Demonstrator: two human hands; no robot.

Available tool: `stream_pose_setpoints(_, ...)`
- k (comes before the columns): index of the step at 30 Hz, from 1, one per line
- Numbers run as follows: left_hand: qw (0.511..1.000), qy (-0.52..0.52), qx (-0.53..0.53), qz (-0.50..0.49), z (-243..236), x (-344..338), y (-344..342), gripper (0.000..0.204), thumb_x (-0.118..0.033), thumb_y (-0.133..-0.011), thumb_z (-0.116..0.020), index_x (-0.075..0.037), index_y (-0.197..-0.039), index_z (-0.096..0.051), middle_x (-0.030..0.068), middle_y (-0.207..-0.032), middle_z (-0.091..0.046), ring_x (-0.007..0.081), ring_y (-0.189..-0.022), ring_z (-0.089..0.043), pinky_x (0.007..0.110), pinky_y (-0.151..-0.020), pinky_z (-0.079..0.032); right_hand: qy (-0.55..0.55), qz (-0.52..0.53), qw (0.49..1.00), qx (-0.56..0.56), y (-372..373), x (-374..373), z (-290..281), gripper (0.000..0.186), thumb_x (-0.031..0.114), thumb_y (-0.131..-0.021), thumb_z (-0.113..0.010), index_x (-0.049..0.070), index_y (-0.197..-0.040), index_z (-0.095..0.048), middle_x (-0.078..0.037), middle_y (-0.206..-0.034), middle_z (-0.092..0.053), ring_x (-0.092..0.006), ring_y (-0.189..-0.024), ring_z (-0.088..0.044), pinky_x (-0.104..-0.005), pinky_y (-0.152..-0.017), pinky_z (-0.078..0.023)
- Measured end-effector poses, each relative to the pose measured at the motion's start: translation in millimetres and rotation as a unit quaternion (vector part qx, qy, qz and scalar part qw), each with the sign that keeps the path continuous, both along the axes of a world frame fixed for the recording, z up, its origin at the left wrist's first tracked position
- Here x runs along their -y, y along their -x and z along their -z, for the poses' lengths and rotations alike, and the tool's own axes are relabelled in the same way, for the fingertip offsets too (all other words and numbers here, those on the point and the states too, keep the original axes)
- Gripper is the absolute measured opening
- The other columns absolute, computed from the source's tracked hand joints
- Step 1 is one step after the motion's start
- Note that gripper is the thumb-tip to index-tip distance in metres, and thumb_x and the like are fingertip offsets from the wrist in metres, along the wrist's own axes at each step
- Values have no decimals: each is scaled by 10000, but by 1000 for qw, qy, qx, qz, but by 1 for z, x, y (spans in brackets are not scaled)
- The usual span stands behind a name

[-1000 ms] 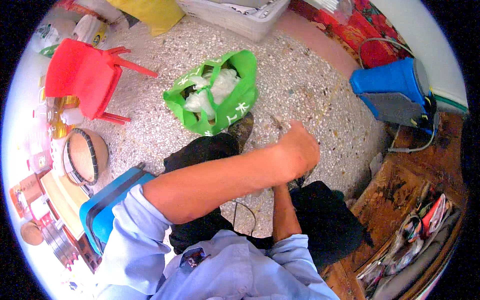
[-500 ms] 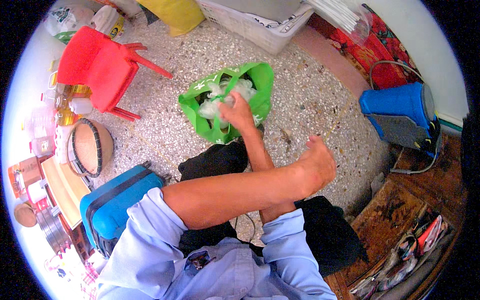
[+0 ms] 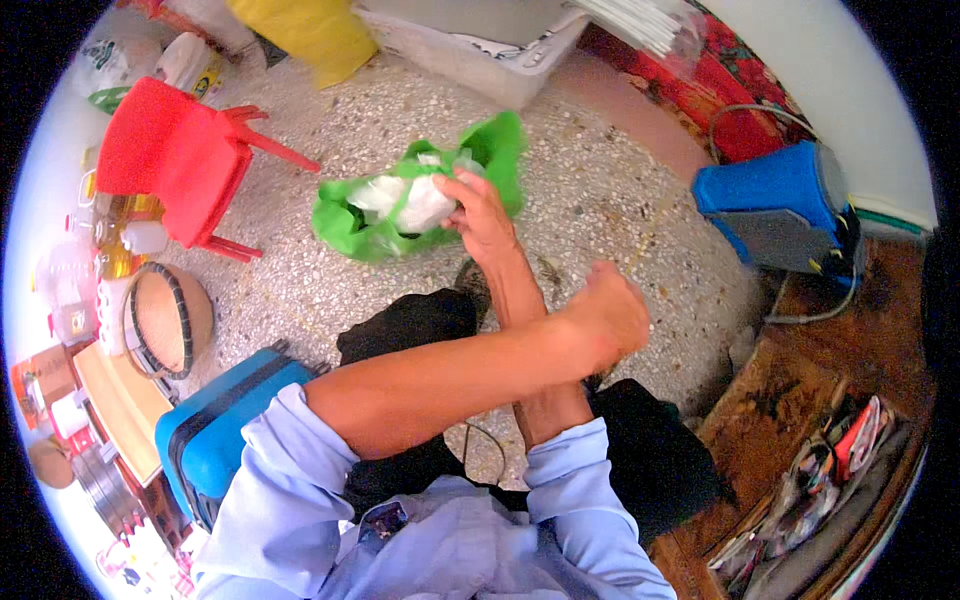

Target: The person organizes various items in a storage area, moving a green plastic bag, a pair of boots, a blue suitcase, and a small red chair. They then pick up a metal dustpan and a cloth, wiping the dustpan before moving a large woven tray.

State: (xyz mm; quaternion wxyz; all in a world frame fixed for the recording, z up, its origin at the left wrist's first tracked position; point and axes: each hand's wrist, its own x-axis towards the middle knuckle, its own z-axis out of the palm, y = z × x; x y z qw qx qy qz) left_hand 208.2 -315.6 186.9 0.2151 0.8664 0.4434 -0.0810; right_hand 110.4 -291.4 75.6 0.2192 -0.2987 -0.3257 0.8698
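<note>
My right hand (image 3: 475, 210) reaches up beneath my crossed left forearm, fingers closed on the green cloth bag (image 3: 350, 225) and its contents, white translucent plastic (image 3: 395, 200); exactly which layer it grips is unclear. The bag looks crumpled, lying ahead of my feet on the speckled floor. My left hand (image 3: 610, 310) hangs out to the right over my right forearm, away from the bag, its fingers blurred.
A red chair (image 3: 175, 155), round basket (image 3: 170, 320) and blue suitcase (image 3: 225, 420) are at left. A plastic crate (image 3: 460, 50) and yellow sack (image 3: 305, 35) stand behind. At right are a blue backpack-like container (image 3: 760, 190) and worn wooden boards (image 3: 770, 400).
My right hand has emerged from beneath my left forearm and moved forward onto the bag, which has changed from standing open to crumpled. My left hand remains out to the right.
</note>
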Motion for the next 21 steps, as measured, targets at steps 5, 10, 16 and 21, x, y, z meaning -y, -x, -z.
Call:
stream_pose_setpoints(5, 957, -234, 168, -46, -6, 3, 14, 172, -138, -732, -586, -36, -869, -612, 122, -805, -647, 259, -707, -659, 384, -596, -541, 63, 124, 990, -24, -17, -11, -20, 313, 205, -847, -656, 61, -1101, -544, -27, -873, -633, -96, -704, -576, -235, -521, -414)
stream_pose_setpoints(10, 952, -242, 180, -63, -22, 1, 5, 193, -138, -744, -577, -32, -903, -551, 118, -911, -612, 288, -830, -642, 395, -751, -512, 45, 191, 976, -91, -93, -38, -52, 129, 187, -859, -635, 96, -928, -576, 1, -787, -610, -64, -572, -510, -240, -493, -422)
stream_pose_setpoints(16, 897, -363, 252, -24, -45, -4, -19, 307, -133, -770, -578, 3, -1043, -546, 199, -1093, -543, 341, -1020, -552, 424, -899, -442, -142, 291, 946, 17, -193, -67, -54, 124, 210, -859, -617, 109, -928, -597, -6, -742, -585, -97, -555, -488, -232, -573, -456)
stream_pose_setpoints(21, 910, -319, 259, -50, -40, -3, -13, 395, -121, -770, -644, 3, -1125, -523, 196, -1161, -523, 366, -1019, -546, 435, -888, -453, 116, 351, 929, 1, -280, -73, -81, 175, 179, -853, -623, 69, -983, -588, -55, -829, -591, -111, -572, -438, -240, -546, -448)
